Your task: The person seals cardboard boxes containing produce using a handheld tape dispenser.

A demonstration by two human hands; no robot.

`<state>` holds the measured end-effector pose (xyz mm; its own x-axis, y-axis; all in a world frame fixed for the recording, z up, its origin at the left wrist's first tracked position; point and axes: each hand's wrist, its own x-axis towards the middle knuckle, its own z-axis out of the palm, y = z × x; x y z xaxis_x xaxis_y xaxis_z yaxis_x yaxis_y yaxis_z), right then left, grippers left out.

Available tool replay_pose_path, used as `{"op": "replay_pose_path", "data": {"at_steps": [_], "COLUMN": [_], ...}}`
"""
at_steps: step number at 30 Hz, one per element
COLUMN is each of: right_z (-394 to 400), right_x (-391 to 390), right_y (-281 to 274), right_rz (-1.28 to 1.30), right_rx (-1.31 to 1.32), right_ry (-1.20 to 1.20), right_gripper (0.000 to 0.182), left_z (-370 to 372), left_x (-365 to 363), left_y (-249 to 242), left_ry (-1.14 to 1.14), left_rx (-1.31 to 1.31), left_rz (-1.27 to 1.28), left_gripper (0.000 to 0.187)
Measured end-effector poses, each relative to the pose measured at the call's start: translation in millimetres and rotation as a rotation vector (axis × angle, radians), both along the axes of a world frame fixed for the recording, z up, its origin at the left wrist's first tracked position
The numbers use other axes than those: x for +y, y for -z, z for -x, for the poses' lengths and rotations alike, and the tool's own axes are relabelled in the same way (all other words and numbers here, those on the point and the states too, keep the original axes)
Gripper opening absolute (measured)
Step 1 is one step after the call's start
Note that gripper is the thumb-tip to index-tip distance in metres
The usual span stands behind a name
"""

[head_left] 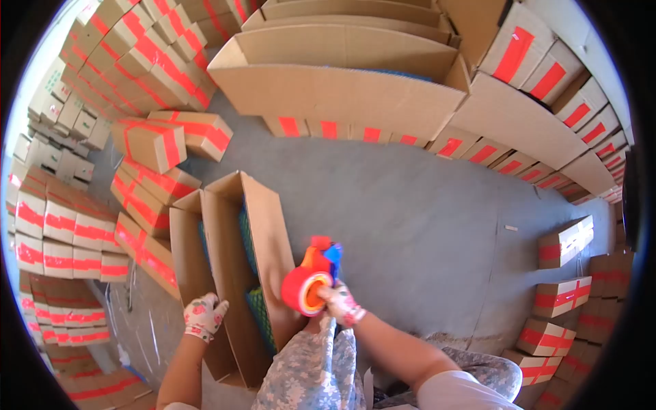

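Note:
My right hand [343, 305], in a white floral glove, is closed around a tape dispenser [333, 254] with a blue and orange body and a wide roll of red tape [301, 290]. Two tall cardboard boxes [270, 239] stand side by side against my legs, their tops open. Inside them, blue and green netted contents [258, 316] show along the inner walls. My left hand [203, 317], gloved the same way, has its fingers curled over the upper edge of the left box [184, 236].
Taped cartons [147, 143] lie piled on the left, with high stacks [137, 65] behind. Ahead, long open boxes [342, 96] sit on a row of taped cartons. More cartons [547, 338] line the right side of the grey floor [410, 219].

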<state>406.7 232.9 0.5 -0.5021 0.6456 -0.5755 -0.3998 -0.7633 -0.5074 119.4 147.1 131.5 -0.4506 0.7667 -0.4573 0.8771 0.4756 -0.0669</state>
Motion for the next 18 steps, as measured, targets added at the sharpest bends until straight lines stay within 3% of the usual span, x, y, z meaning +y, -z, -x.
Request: {"op": "replay_pose_path", "data": {"at_steps": [2,3,4,6,9,11,12,14,15,16,17,18], "right_z": [-55.7,-92.7,-133.7,-204.7,-295.2,-344.9,-368.1,-397.4,-407.1,-423.5,-420.5,-431.1], "right_x": [21.6,41.9,58.1,76.6,59.9,29.6,11.9,-25.1,-44.2,-66.4,-79.8,-95.7], "right_y": [-3.0,-24.0,-43.2,-98.0,-146.1,-168.1,-172.5,-184.7,-189.1,-182.5,-185.0,-175.6], "right_rz": [-0.072,-0.143,-0.237,-0.31,-0.376,-0.247,-0.197,-0.145,-0.148,-0.136,-0.081,-0.104], "right_rx": [0.061,0.023,-0.049,-0.287,-0.464,-0.63,-0.703,-0.767,-0.758,-0.721,-0.746,-0.692], "right_ry": [0.07,0.054,0.018,-0.033,0.142,0.31,0.381,0.498,0.543,0.586,0.723,0.682], "right_gripper": [0.048,0.046,0.04,0.034,0.036,0.038,0.039,0.042,0.042,0.044,0.047,0.052], "left_z": [-18.2,-32.1,-41.5,-85.6,-123.4,-155.0,-165.2,-180.0,-173.9,-182.5,-183.5,-193.3], "left_x": [61.3,99.6,144.4,236.6,366.3,409.1,421.4,425.5,416.1,396.2,380.0,380.0], "left_y": [-22.5,-34.3,-46.5,-88.8,-101.9,-118.3,-120.5,-118.5,-105.7,-98.0,-96.5,-98.3], "left_ry": [0.097,0.22,0.476,0.621,1.009,0.725,0.859,1.095,1.244,1.248,1.336,1.351], "left_rx": [0.041,-0.043,0.051,-0.046,0.293,-0.082,0.004,0.198,0.262,0.45,0.462,0.476], "left_rz": [-0.401,-0.743,-0.843,-0.913,-1.022,-0.56,-0.45,-0.269,-0.324,-0.233,-0.115,-0.109], "left_gripper": [0.024,0.031,0.047,0.068,0.075,0.07,0.05,0.035,0.027,0.024,0.026,0.026]}}
